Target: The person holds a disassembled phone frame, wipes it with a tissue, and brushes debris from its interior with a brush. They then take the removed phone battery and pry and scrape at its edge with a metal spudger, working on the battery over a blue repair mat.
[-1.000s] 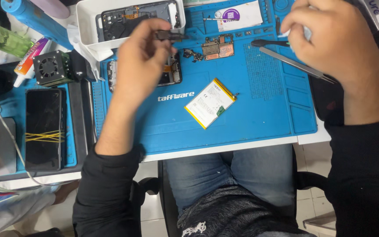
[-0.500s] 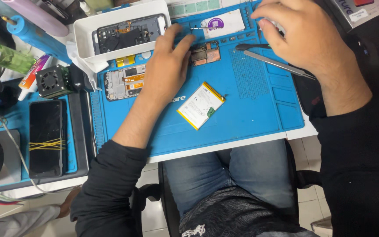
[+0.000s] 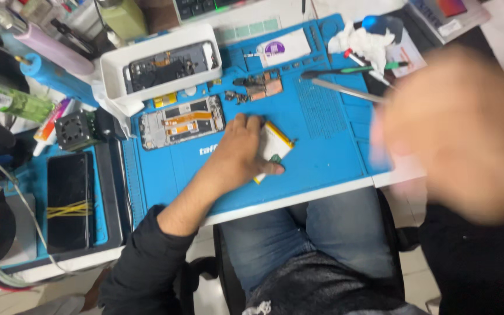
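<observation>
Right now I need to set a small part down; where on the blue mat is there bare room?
Bare patches: the blue mat right of the battery, below the tweezers; also the front strip under the opened phone frame. Crowded: the back edge, around the white tray and circuit board.

One battery (image 3: 276, 147), one blue mat (image 3: 328, 134), one white tray (image 3: 118, 70), two opened phone frames (image 3: 182, 121), two tweezers (image 3: 345, 90).

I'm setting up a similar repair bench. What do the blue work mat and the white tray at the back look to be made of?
The blue mat looks like soft silicone or rubber: matte, with moulded ridges and small compartments along its top. The white tray looks like rigid plastic: smooth, slightly glossy walls with rounded corners. The left hand rests on the mat, over a flat battery.
</observation>
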